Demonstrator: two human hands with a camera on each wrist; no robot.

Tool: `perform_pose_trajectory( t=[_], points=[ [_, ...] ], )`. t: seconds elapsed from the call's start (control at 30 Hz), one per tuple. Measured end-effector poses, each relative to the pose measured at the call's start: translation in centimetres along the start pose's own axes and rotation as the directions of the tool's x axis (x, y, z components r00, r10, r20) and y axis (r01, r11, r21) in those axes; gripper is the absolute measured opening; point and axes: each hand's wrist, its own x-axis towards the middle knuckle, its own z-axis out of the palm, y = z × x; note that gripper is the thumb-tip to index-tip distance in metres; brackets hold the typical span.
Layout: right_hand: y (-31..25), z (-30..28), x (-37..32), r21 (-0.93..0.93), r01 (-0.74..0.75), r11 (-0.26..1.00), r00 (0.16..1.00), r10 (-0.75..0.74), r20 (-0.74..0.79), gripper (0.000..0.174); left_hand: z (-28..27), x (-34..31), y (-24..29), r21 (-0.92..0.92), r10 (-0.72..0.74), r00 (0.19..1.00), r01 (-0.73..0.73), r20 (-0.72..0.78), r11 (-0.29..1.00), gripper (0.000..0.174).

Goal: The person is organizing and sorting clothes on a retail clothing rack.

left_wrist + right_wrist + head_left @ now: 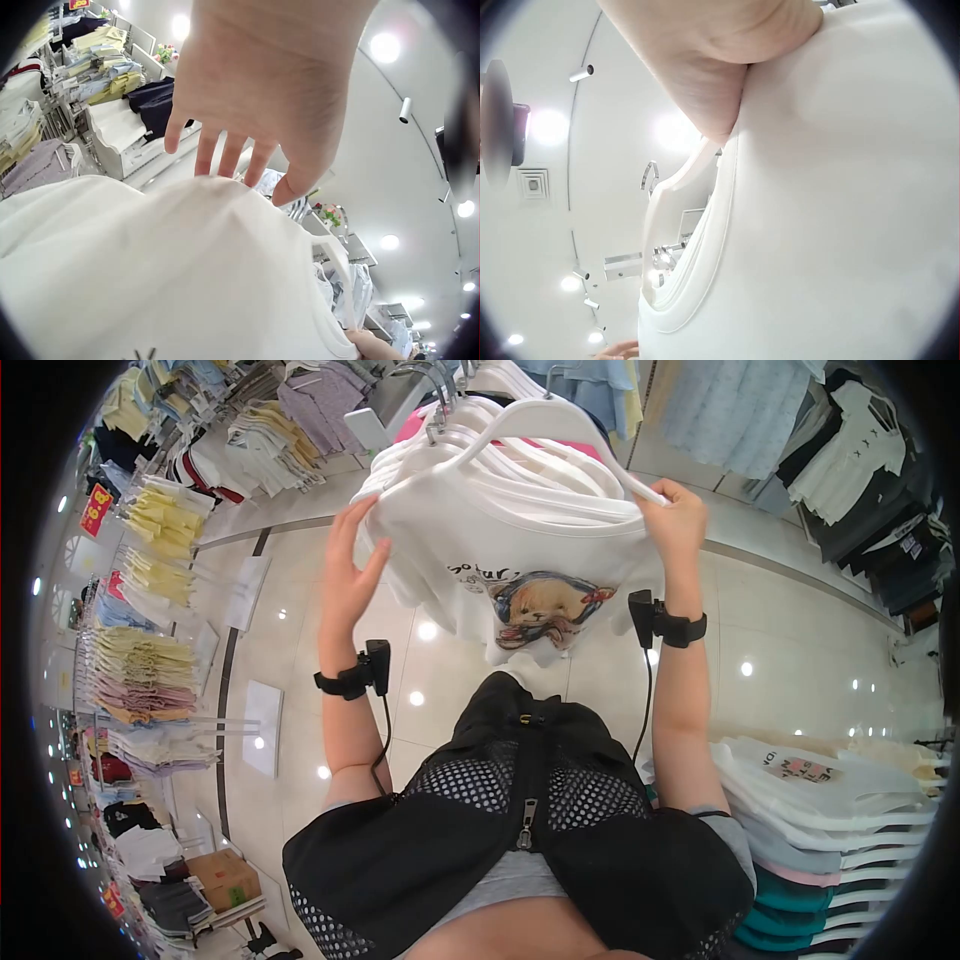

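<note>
White shirt (pixel 580 550) on hanger (pixel 495 432), head view: our right hand (pixel 675 525) pinches one shoulder, our left hand (pixel 350 565) touches the other; carton (pixel 222 878) low left, contents hidden, glossy floor (pixel 780 640); left wrist: our fingers straight, slightly spread; right wrist: our pinch beside neckline (pixel 721 236), ceiling (pixel 547 232) beyond

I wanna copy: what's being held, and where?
The right hand pinches the white animal-print T-shirt at one shoulder, by the end of the hanger; the left hand touches the other, fingers straight.

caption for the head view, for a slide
A shopper's-eye view: the right hand grips a hanger bearing a white dog-print shirt, the left hand at its other shoulder.
</note>
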Motion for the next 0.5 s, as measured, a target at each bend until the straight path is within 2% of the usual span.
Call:
perform_pose_trajectory(
  t=[0.03,0.1,0.17,0.27,0.3,0.33,0.37,0.4,0.43,0.5],
  points=[
    [-0.3,0.6,-0.3,0.003,0.006,1.000,1.000,-0.007,0.025,0.029,0.3,0.2,0.6,-0.061,0.015,1.000,-0.014,0.016,0.998,0.045],
    [-1.3,1.1,-0.8,-0.012,-0.013,1.000,0.998,0.014,0.057,0.027,1.1,0.5,0.7,-0.043,0.056,0.998,-0.057,-0.031,0.997,0.044],
    [-1.8,1.8,-1.4,-0.021,-0.027,0.999,0.996,0.028,0.084,0.025,1.5,0.8,0.1,0.013,0.021,0.999,-0.021,-0.032,1.000,0.041],
    [-1.8,2.7,-2.2,0.012,0.056,0.998,0.991,-0.057,0.121,0.025,2.9,1.1,0.6,0.124,0.058,0.998,-0.055,-0.020,0.991,0.034],
    [-2.4,2.9,-2.5,-0.021,0.021,1.000,0.985,-0.017,0.170,0.025,3.4,1.1,0.8,0.187,0.060,0.998,-0.060,0.007,0.981,0.032],
    [-3.1,3.2,-3.0,-0.057,-0.010,0.998,0.976,0.022,0.218,0.025,3.9,1.4,0.8,0.132,0.149,0.984,-0.135,-0.097,0.982,0.026],
    [-3.1,3.6,-3.3,-0.047,0.003,0.999,0.976,0.007,0.220,0.025,4.0,1.5,0.7,0.143,0.151,0.983,-0.135,-0.109,0.980,0.026],
    [-3.2,4.0,-3.5,-0.015,0.041,0.999,0.973,-0.036,0.228,0.025,4.0,1.6,0.6,0.088,-0.040,0.998,0.043,-0.040,0.995,0.025],
    [-3.3,4.1,-3.7,0.017,0.076,0.997,0.969,-0.078,0.233,0.025,3.9,1.7,0.5,0.043,-0.225,0.974,0.224,0.039,0.974,0.025],
    [-3.5,3.8,-4.0,0.069,0.097,0.993,0.962,-0.112,0.250,0.024,4.6,2.3,-0.9,0.021,-0.183,0.983,0.184,-0.020,0.983,0.027]
  ],
)
